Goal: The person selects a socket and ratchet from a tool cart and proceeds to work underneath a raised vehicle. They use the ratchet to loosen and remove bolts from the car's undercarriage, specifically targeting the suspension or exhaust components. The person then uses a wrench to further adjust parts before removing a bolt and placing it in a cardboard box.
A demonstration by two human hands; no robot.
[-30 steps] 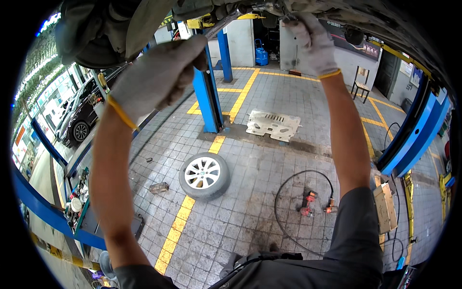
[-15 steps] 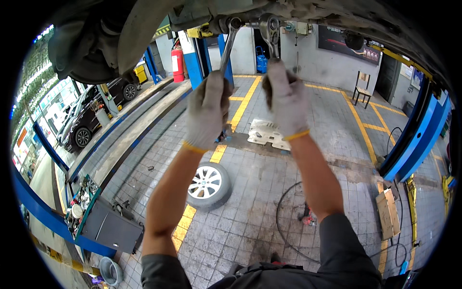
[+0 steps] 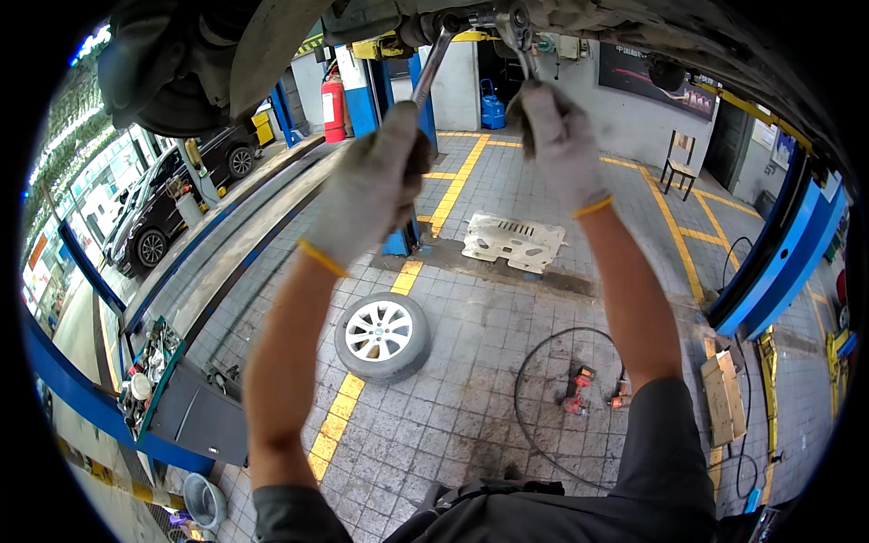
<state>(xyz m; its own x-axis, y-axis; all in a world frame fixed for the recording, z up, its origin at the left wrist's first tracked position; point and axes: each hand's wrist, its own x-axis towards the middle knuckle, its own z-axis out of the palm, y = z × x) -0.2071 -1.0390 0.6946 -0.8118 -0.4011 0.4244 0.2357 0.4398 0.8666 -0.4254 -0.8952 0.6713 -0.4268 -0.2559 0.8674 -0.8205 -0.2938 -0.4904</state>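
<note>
Grey-gloved hands, wider apart (again)

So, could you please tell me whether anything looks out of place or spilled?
A red tool and a curving hose lie loose on the floor, where someone might trip. Dark stains mark the floor nearby, though I cannot tell whether they are wet. The wrenches in both hands show nothing odd.

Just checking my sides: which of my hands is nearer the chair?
Right: the right hand is left of the chair in view; the left hand is farther left.
</note>
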